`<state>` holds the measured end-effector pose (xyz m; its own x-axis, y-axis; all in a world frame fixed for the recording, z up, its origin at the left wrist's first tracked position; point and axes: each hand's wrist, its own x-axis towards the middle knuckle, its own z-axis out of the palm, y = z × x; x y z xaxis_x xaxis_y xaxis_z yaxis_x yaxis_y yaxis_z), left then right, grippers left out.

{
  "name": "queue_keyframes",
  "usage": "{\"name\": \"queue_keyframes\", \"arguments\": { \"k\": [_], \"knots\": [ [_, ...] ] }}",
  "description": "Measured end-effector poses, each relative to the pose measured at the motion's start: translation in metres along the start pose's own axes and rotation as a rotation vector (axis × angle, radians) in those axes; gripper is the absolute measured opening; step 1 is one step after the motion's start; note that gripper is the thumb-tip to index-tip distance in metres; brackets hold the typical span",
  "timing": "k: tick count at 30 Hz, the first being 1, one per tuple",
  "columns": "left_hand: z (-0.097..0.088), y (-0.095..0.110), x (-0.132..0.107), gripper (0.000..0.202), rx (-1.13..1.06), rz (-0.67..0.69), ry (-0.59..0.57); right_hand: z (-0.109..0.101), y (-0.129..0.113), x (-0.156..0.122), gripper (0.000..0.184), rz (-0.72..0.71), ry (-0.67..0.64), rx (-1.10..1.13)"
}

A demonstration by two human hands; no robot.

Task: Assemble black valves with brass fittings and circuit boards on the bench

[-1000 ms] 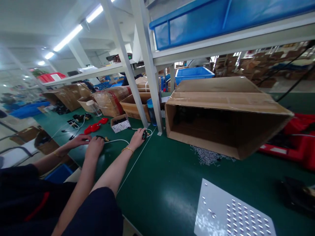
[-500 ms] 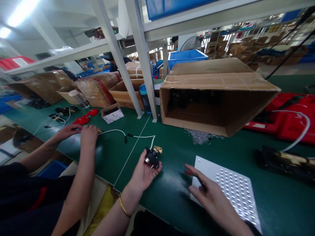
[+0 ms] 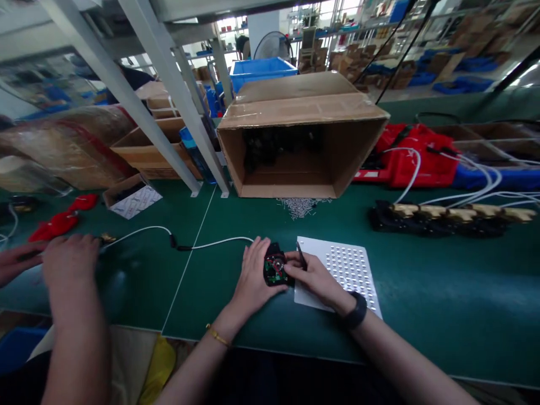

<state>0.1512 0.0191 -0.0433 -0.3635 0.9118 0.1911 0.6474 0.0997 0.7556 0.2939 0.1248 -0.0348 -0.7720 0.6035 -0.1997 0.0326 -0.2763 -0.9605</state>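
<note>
Both hands closed on a small black module (image 3: 275, 269) at the near-left corner of the perforated white plate (image 3: 350, 270): left hand (image 3: 253, 275) cupped it, right hand (image 3: 314, 275) pinched its edge. It looked light, rigid, with a delicate exposed board, best held by the casing. Beyond the plate lay an open cardboard box (image 3: 295, 121).

**Bench count**

Four hands show: the person's left hand (image 3: 253, 275) and right hand (image 3: 314, 275), plus two co-worker's hands (image 3: 70, 259). One black round part with a circuit board (image 3: 275, 269), one white perforated metal plate (image 3: 348, 270), one open brown cardboard box lying on its side (image 3: 295, 107).
</note>
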Motion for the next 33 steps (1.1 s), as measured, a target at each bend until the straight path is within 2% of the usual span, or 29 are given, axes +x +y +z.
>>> {"name": "queue_keyframes", "arguments": {
  "k": [3, 6, 9, 11, 15, 18, 21, 25, 30, 33],
  "knots": [
    [0.015, -0.007, 0.018, 0.084, -0.228, -0.104, -0.037, -0.017, -0.007, -0.011, 0.035, 0.047, 0.141, 0.161],
    [0.016, -0.011, 0.022, 0.084, -0.465, -0.218, -0.052, -0.055, -0.003, -0.032, 0.048, -0.026, 0.403, 0.345],
    [0.007, -0.003, 0.022, 0.071, -0.554, -0.216, -0.225, -0.089, 0.009, -0.048, 0.059, -0.059, 0.607, 0.402],
    [0.003, 0.011, 0.025, 0.066, -0.507, -0.163, -0.386, -0.101, 0.014, -0.049, 0.062, -0.052, 0.676, 0.383],
    [0.009, 0.044, 0.035, 0.065, -0.336, 0.02, -0.613, -0.104, 0.011, -0.031, 0.069, -0.081, 0.689, 0.323],
    [0.023, 0.057, 0.045, 0.06, -0.259, 0.096, -0.711, -0.102, 0.006, -0.02, 0.06, -0.075, 0.67, 0.241],
    [0.036, 0.057, 0.059, 0.056, -0.233, 0.114, -0.784, -0.1, 0.011, -0.016, 0.045, -0.082, 0.657, 0.105],
    [0.046, 0.05, 0.074, 0.072, -0.278, 0.081, -0.84, -0.098, 0.023, -0.012, 0.038, -0.079, 0.686, 0.004],
    [0.051, 0.042, 0.078, 0.091, -0.27, 0.001, -0.847, -0.096, 0.03, -0.005, 0.034, -0.077, 0.774, -0.112],
    [0.052, 0.04, 0.077, 0.09, -0.295, -0.007, -0.844, -0.096, 0.027, -0.006, 0.035, -0.069, 0.766, -0.142]
  ]
}}
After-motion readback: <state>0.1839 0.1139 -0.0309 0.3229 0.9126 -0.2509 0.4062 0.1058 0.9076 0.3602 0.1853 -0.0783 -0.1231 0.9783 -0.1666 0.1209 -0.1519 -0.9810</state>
